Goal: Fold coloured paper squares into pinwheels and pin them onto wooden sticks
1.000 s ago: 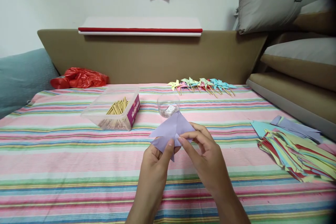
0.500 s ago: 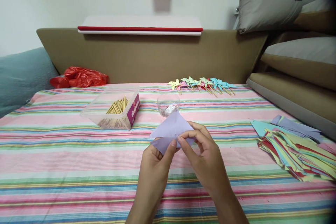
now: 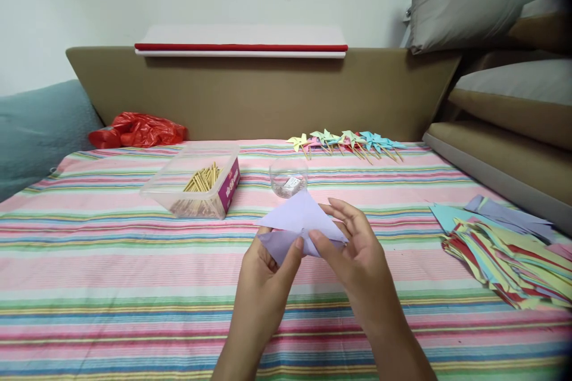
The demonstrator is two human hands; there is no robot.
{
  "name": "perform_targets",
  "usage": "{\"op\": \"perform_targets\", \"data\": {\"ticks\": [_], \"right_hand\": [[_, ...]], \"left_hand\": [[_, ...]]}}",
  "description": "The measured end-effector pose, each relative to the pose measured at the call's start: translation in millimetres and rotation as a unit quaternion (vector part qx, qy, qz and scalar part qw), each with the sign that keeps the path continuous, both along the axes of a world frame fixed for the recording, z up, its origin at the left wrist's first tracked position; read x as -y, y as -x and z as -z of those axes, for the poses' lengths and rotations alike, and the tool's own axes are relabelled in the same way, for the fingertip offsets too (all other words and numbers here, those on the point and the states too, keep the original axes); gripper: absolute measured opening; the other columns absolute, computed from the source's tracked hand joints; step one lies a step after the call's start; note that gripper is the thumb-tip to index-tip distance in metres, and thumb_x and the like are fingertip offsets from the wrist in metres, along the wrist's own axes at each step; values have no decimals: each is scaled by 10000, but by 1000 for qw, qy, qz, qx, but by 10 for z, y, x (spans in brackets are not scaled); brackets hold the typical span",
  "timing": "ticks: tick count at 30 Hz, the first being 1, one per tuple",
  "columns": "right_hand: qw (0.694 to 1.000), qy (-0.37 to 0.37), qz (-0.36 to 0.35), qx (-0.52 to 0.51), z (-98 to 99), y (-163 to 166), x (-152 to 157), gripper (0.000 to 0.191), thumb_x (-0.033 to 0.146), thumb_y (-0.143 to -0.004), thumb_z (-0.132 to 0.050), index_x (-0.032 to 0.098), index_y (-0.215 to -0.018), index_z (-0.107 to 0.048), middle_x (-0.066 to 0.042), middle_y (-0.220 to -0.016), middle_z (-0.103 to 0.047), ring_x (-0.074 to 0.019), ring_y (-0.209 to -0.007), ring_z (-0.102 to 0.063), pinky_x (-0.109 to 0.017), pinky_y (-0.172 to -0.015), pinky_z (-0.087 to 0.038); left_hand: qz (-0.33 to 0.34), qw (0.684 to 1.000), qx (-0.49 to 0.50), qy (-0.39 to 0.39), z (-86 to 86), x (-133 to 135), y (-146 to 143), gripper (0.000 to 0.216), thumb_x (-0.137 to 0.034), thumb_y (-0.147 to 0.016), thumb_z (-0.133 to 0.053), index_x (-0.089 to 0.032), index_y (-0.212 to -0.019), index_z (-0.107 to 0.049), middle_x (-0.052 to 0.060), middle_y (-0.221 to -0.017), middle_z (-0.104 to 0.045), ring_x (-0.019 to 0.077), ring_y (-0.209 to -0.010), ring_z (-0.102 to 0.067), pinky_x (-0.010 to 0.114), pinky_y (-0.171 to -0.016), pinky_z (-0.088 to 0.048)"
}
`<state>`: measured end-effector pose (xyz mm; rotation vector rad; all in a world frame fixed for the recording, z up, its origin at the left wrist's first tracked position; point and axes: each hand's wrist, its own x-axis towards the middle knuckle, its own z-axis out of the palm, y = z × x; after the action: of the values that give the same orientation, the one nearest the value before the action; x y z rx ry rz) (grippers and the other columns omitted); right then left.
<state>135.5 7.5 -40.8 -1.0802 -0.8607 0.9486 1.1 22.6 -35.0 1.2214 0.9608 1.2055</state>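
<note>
A sheet of purple paper (image 3: 306, 214), with cut, partly lifted flaps, is held up over the striped cloth. My left hand (image 3: 268, 265) is closed on its left lower part, thumb on top near the middle and fingers underneath. From the right, my right hand (image 3: 355, 253) grips the same paper, its thumb pressed close to the centre and the other fingers loosely curled behind the edge. Just beyond the paper stands a clear round tub (image 3: 288, 180) with small items and a white label inside. Finished paper pinwheels (image 3: 353, 141) on sticks lie farther back.
A clear plastic box (image 3: 190, 184) of short wooden sticks stands at the left. Stacked coloured paper (image 3: 504, 259) lies at the right, beside piled cushions (image 3: 500, 155). A red plastic bag (image 3: 138, 130) sits at the back left, before a brown panel (image 3: 250, 101).
The purple paper has turned slightly, and its right flap now shows more. My right fingers have loosened and spread outward, with the thumb still on the paper. The camera view has shifted slightly.
</note>
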Motion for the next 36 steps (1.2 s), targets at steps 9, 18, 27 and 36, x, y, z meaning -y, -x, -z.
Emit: {"op": "perform_targets", "data": {"ticks": [9, 18, 27, 36], "right_hand": [[967, 82, -237, -39, -92, -228, 96, 325, 450, -845, -789, 253, -1102, -806, -60, -1136, -740, -210, -962, -647, -303, -786, -507], [958, 133, -253, 5, 16, -171, 71, 331, 441, -834, -805, 230, -1087, -792, -37, -969, -787, -177, -842, -662, -286, -739, -506], [979, 74, -65, -181, 73, -31, -35, 276, 447, -746, -864, 215, -889, -817, -45, -886, -787, -205, -839, -658, -312, -743, -504], [973, 67, -78, -205, 36, 25, 0, 243, 331, -727, -881, 207, -927, -817, -33, -904, -783, -197, -903, -663, -304, -829, -522]], "left_hand": [[124, 989, -2, 85, -92, -21, 277, 886, -327, -862, -774, -329, -1600, -284, 11, -1102, -717, 189, -912, -665, 306, -806, -557], [161, 978, -65, 111, -38, -38, 390, 848, -356, -896, -745, -307, -1601, -277, 9, -1062, -703, 197, -946, -645, 330, -844, -520], [56, 990, 73, 110, -31, -54, 61, 446, -407, -827, -815, -202, -1196, -671, 97, -1127, -776, 237, -1039, -707, 335, -924, -526], [0, 988, 111, 106, 106, -19, -187, 270, -390, -833, -804, -153, -942, -734, 63, -940, -759, 192, -911, -675, 291, -843, -522]]}}
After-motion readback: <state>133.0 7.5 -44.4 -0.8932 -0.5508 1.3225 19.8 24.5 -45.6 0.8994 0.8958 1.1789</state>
